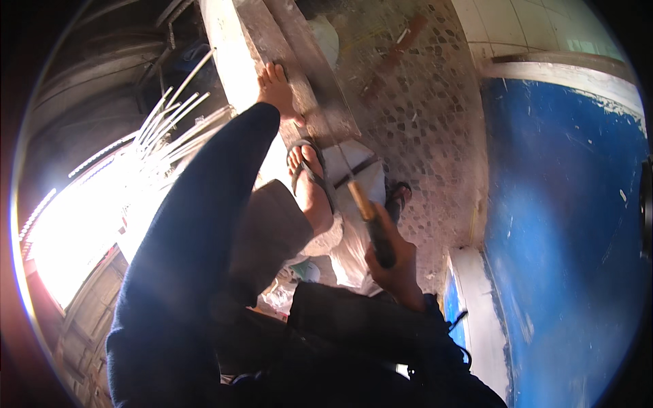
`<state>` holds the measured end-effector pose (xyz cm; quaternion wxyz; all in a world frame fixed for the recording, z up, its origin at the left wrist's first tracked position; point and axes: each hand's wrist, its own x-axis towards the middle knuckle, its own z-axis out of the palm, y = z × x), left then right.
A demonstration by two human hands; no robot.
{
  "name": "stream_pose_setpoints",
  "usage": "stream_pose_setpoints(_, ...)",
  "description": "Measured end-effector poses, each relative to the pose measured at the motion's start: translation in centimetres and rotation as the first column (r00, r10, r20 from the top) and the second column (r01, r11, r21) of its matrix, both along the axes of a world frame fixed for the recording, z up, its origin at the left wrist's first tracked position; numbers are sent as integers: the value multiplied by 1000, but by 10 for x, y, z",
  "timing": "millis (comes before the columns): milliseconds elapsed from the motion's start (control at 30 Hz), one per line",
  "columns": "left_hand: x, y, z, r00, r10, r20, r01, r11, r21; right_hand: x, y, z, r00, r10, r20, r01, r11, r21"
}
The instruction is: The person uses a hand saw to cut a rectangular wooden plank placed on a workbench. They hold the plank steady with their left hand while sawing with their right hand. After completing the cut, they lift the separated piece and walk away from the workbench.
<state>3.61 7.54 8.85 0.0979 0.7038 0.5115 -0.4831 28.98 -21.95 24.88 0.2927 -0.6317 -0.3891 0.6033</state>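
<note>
My left hand (276,94) rests on a long wooden plank (289,41), its fingers spread over the wood and the thumb pointing off to the side. My right hand (398,266) is closed round the dark end of a handle on a thin-bladed tool, which looks like a handsaw (364,204). Its narrow blade is blurred and seen nearly edge-on. It runs up from the light brown part of the handle toward the plank, to the right of my left hand; whether it touches the wood I cannot tell. My sandalled foot (311,166) presses near the plank's near end.
Several pale thin rods (163,136) stick out at the left, beside a bright opening. A blue panel (564,197) with a worn white edge stands at the right. The floor (415,136) is set with dark stone pieces. My other sandalled foot (400,198) stands on it.
</note>
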Motion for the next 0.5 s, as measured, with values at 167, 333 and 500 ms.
stream_pose_setpoints(167,1,8,1,999,-11,32,10,1000,24,-70,66,-56,993,-82,84,67,984,165)
stream_pose_setpoints(333,14,3,-1,1000,-1,-6,1,998,-71,-82,86,-67,993,-51,109,48,999,26)
stream_pose_setpoints(500,-1,10,8,999,1,51,1,999,-40,-16,-57,-6,996,-23,92,17,998,60)
